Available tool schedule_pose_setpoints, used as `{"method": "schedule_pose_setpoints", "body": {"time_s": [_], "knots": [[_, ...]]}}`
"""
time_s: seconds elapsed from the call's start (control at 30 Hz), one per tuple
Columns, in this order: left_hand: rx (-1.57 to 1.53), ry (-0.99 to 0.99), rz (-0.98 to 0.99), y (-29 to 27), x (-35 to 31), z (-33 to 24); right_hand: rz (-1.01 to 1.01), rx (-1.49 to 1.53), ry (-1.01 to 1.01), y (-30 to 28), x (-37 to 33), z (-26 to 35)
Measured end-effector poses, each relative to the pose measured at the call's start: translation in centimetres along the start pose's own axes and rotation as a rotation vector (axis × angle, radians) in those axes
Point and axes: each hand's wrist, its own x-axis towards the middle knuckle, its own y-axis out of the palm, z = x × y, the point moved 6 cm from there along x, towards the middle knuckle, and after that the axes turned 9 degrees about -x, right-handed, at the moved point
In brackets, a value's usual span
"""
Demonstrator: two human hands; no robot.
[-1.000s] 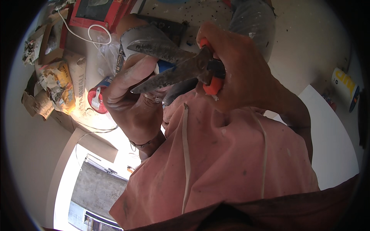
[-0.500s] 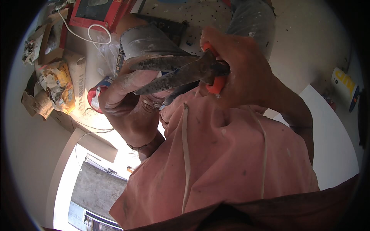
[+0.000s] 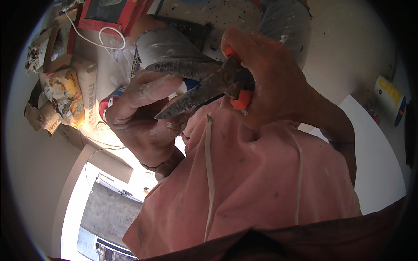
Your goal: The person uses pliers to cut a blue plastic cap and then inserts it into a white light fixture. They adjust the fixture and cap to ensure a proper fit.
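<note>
My right hand [image 3: 276, 78] is wrapped round the orange handles of dark metal snips [image 3: 213, 85], above my lap. The two worn blades are spread apart and point left toward my left hand [image 3: 141, 102]. My left hand's fingers, dusted with white, are closed on a small blue-and-white piece [image 3: 190, 83]. That piece lies between and partly behind the blades, so its full shape is hidden. Whether a blade touches it, I cannot tell.
A red-framed box [image 3: 113, 15] and a white cable [image 3: 102, 39] lie at the far left. Nearer are torn cardboard and a yellow packet [image 3: 72, 100]. A red-and-blue container [image 3: 105, 104] is behind my left hand; a white-and-yellow tub [image 3: 389, 98] stands right.
The snips' blades have spread wider. My right hand has shifted slightly left, and my left fingers have moved a little left, showing more of the blue piece.
</note>
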Motion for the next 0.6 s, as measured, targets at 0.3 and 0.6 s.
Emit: {"method": "schedule_pose_setpoints", "body": {"time_s": [0.3, 0.6], "knots": [[0.069, 0.040, -0.054, 0.86, 0.38, -0.30, 0.000, 0.052, -0.023, 0.26, -0.20, -0.30], [0.063, 0.064, -0.078, 0.92, 0.60, 0.02, 0.074, 0.105, 0.019, 0.71, -0.03, -0.46]]}}
